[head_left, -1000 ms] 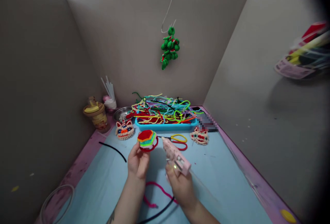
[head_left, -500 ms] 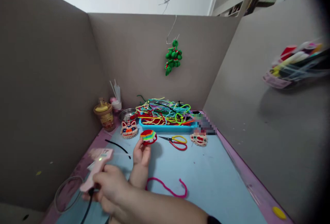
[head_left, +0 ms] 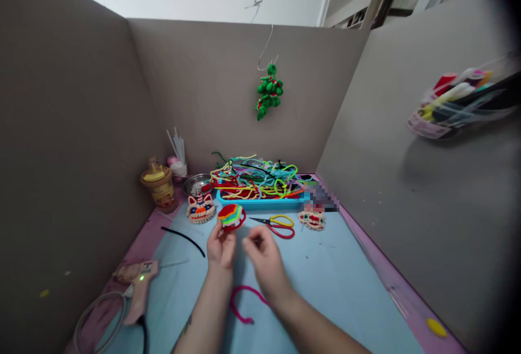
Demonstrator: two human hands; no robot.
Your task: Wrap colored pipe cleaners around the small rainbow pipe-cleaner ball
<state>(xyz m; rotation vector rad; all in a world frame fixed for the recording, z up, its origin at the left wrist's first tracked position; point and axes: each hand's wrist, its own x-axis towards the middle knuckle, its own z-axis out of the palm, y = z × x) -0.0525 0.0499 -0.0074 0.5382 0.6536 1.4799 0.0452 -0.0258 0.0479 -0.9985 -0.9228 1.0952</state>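
Note:
My left hand (head_left: 221, 246) holds up a rounded piece of striped pipe cleaner work (head_left: 230, 215), red, orange, yellow, green and white with a red edge. Just right of it, apart from the piece, is my right hand (head_left: 264, 253), its fingers curled together; whatever they may pinch is hidden. A magenta pipe cleaner (head_left: 238, 302) lies curved on the mat, partly behind my right wrist. On the left rests a pink hot glue gun (head_left: 141, 291), its green light on. Scissors (head_left: 277, 225) with one yellow and one red handle lie beyond my right hand.
A blue tray (head_left: 264, 204) heaped with pipe cleaners stands at the back. Two cream lion-like faces (head_left: 201, 210) (head_left: 312, 219) flank it. A black pipe cleaner (head_left: 185, 238), a lidded cup (head_left: 159, 188) and a metal bowl (head_left: 197, 184) are on the left. Grey panels (head_left: 244, 93) enclose three sides.
The glue gun has left my right hand and now lies on the left of the table. My right hand has moved right, beside the striped piece. The magenta pipe cleaner has shifted.

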